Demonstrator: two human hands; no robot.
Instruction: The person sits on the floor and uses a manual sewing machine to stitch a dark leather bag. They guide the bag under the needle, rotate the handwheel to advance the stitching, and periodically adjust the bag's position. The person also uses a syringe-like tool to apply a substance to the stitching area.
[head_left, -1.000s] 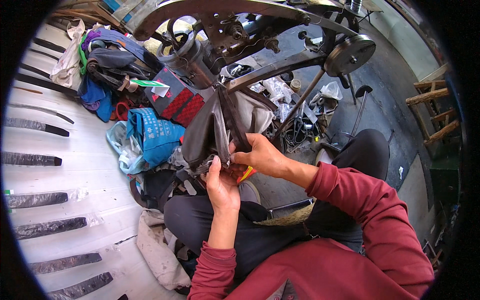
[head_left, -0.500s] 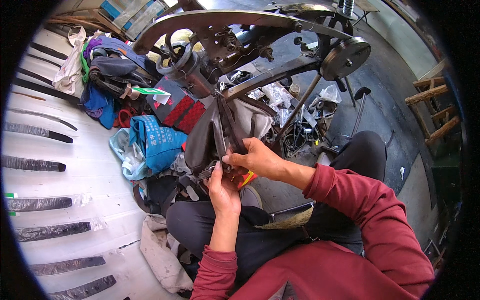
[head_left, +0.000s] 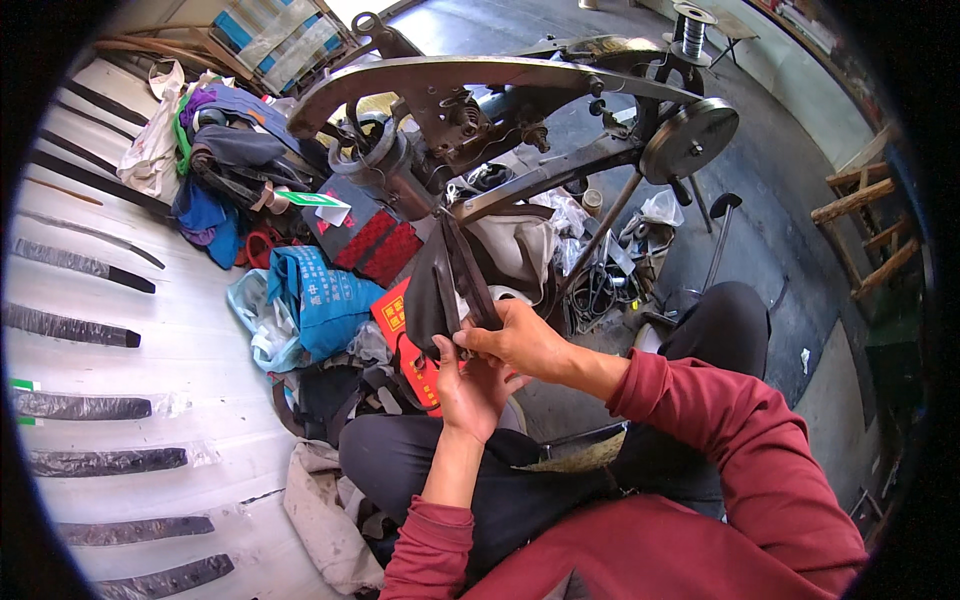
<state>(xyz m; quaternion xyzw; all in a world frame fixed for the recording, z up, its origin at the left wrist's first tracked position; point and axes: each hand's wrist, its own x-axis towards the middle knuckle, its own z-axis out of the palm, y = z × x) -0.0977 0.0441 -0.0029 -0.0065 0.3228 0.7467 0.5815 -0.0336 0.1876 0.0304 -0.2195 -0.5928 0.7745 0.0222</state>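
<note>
Gripping dark bag [head_left: 430, 292], left hand [head_left: 470, 395] upturned beside right hand [head_left: 530, 342].

Bright overall; glare on far floor [head_left: 450, 32]; right edge dim; lines bowed, corners black.

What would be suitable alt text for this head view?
A person's right hand pinches a dark, soft piece at a metal machine; the left hand is at the piece's lower edge. At left are a blue bag and dark strips.

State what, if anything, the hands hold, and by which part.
The left hand and right hand hold the dark bag-like piece by its lower end, nearest the person.
</note>
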